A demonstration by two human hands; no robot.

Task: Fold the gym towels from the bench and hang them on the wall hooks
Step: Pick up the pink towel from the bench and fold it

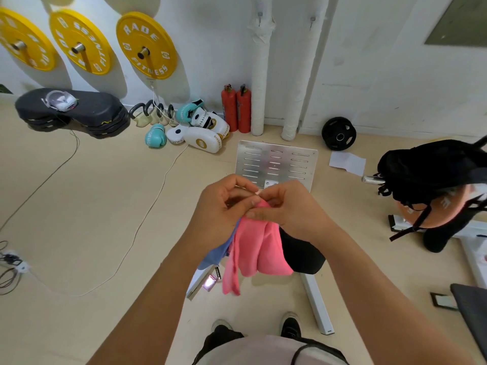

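A pink towel (253, 246) hangs in loose folds from both my hands at the middle of the view. My left hand (218, 209) and my right hand (287, 206) pinch its top edge close together. A blue towel (218, 252) hangs behind the pink one, under my left hand, seemingly held by it too. The black bench pad (303, 251) on white legs stands just below the towels. Two wall hooks (260, 15) (312, 20) sit high on the white wall ahead, both bare.
A perforated metal plate (276, 162) lies beyond my hands. Two red fire extinguishers (235, 109), boxing gloves (155, 135) and pads lie by the wall. Yellow weight plates (146, 44) hang at the upper left. A black bag (432, 172) sits right. Cables cross the floor at left.
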